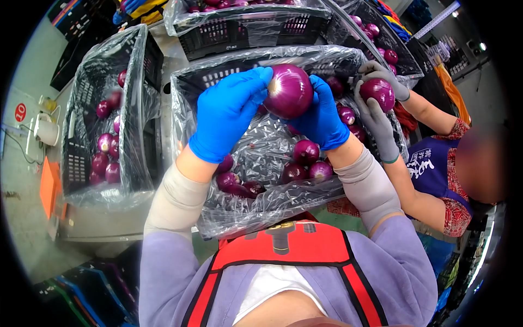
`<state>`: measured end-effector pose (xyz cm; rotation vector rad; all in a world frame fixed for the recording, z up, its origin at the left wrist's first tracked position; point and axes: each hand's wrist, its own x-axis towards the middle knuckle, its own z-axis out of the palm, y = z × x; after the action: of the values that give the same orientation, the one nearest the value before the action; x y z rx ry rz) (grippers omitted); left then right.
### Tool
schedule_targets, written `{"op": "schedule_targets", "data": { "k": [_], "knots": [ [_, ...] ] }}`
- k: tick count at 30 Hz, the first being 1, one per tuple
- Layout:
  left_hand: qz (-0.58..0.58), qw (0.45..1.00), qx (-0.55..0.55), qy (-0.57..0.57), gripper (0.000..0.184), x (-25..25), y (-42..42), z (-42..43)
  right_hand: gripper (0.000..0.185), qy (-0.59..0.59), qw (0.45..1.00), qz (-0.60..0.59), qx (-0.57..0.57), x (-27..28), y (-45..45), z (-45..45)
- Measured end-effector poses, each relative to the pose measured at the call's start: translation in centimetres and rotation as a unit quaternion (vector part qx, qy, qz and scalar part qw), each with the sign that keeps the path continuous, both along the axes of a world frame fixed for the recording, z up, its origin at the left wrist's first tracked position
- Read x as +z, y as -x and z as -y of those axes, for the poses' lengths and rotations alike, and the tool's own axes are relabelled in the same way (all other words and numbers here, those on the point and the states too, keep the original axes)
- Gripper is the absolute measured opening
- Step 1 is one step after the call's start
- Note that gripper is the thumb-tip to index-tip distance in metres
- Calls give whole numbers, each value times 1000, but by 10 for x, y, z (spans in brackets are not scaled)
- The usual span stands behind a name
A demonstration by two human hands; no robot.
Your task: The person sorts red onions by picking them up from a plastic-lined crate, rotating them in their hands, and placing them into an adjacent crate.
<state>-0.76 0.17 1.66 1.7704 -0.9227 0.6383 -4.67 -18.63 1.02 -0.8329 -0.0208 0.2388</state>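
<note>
Both my hands wear blue gloves and hold one large red onion (291, 91) above a plastic-lined black crate (261, 210). My left hand (231, 111) has its fingers pinched at the onion's pale end. On the other side, my right hand (325, 117) grips the onion from the right and below, some of its fingers hidden. Under my hands, several peeled red onions (306, 152) lie in the crate on the clear liner. Another small group of onions (227, 180) sits in the crate's near left corner.
At my right, a co-worker's grey-gloved hands (378, 122) hold another red onion (377, 94) over the crate's edge. A second lined crate (103, 191) with onions stands left. More lined crates (245, 32) of onions are at the back. An orange panel (50, 185) stands far left.
</note>
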Motion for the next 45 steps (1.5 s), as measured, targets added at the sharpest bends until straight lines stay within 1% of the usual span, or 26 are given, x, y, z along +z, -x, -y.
{"op": "schedule_targets", "data": {
  "k": [1,3,7,9,13,15,16,18,19,20,21,22,23,25,27,28,33,35,37,38,39,40,42,43,44,45],
  "knots": [
    [0,1000,0,0,34,2,1,-1,53,17,1000,9,-4,-1,0,0],
    [104,989,73,-76,31,7,3,-2,52,23,1000,12,-9,-3,1,-1],
    [121,987,74,-73,27,8,2,-2,51,13,1000,9,-2,-5,2,-1],
    [36,999,24,-13,25,9,4,-1,50,-13,1000,-2,13,-2,5,-3],
    [5,999,16,41,22,3,4,1,50,-61,997,3,42,-9,2,1],
    [-60,991,-26,113,18,-3,1,1,51,-88,994,19,67,-10,3,2],
    [-60,991,-26,113,18,-3,0,1,52,-115,989,34,91,-10,4,3],
    [-23,989,-51,136,20,-1,0,0,53,-118,989,28,89,-8,5,3],
    [-23,989,-51,136,20,3,0,-1,55,-121,988,22,88,-8,5,3],
    [10,992,-54,112,24,8,2,-4,55,-121,988,22,88,-10,4,3],
    [43,994,-57,89,27,12,4,-6,56,-85,993,42,71,-14,3,5],
    [43,993,-58,89,27,16,7,-6,57,-49,996,62,53,-15,3,6],
    [29,994,-65,78,30,19,11,-5,57,-49,996,62,52,-13,3,6],
    [15,995,-72,67,33,16,13,-2,54,-98,991,43,79,-7,3,5],
    [56,997,-18,48,38,4,8,1,54,-76,995,37,50,-7,3,4],
    [56,997,-19,48,38,3,7,0,54,-54,998,31,22,-8,3,4],
    [57,998,8,-5,27,9,9,1,54,-26,999,37,5,-5,4,0],
    [51,999,8,3,25,11,8,-2,54,-13,999,32,3,-5,4,-2],
    [47,999,7,11,23,9,4,-5,56,-82,996,-5,39,-7,3,-2],
    [12,999,24,37,25,3,-1,-7,56,-82,996,-5,39,-5,4,-3],
    [-22,997,41,64,26,2,-3,-7,62,-40,999,-7,21,-3,5,-4],
    [-22,997,41,64,26,2,-2,-6,68,2,1000,-10,2,-1,5,-5],
    [-51,987,10,151,28,4,2,-2,69,-10,1000,-6,23,1,6,-2],
    [-31,988,-31,148,31,1,1,-4,70,-21,999,-3,44,1,7,-1],
    [-31,988,-32,148,31,3,3,-4,70,-21,999,-3,44,1,7,0],
    [-16,991,-56,122,31,9,7,-5,68,-65,996,1,60,0,7,1]
  ]
}}
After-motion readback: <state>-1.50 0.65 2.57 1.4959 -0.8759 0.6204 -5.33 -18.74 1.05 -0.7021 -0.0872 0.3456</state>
